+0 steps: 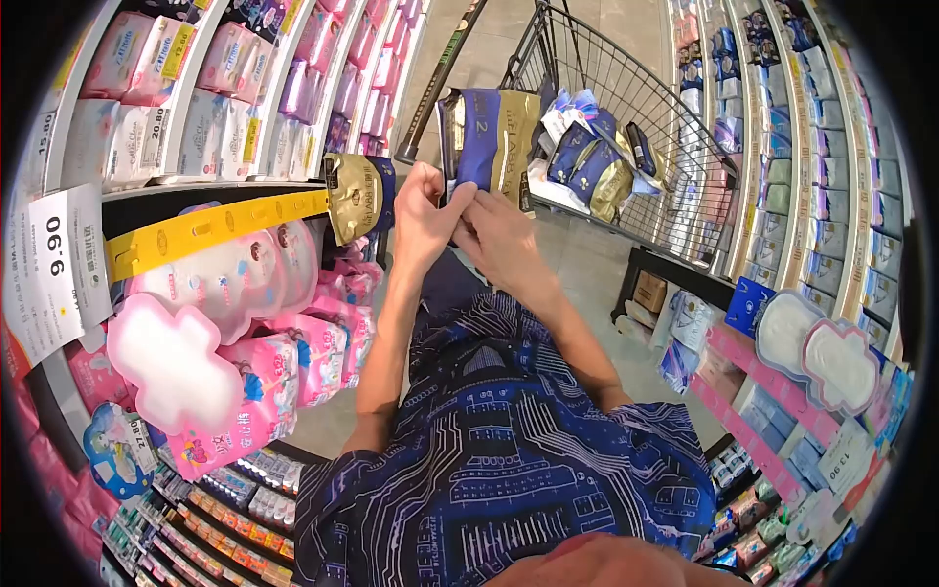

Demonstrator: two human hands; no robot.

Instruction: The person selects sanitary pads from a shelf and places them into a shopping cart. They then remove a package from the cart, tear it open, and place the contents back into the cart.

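Observation:
In front of my chest is a glossy navy-and-gold pack (474, 132), its lower edge between my two hands. My left hand (426, 217) is closed at the pack's lower left corner, fingers curled and thumb toward the middle. Closed on the bottom edge, my right hand (497, 237) has its fingertips meeting the left thumb. Some fingertips are hidden behind the hands. A second navy-and-gold pack (360, 199) is just left of my left hand, at the end of the shelf's yellow strip (220, 227).
Ahead to the right stands a black wire shopping cart (685, 147) holding several navy-and-gold packs (587, 161). Shelves of pink and white packs (235, 64) line the left side, with a price sign (61, 264). More stocked shelves (822, 147) and pad displays (836, 362) stand right.

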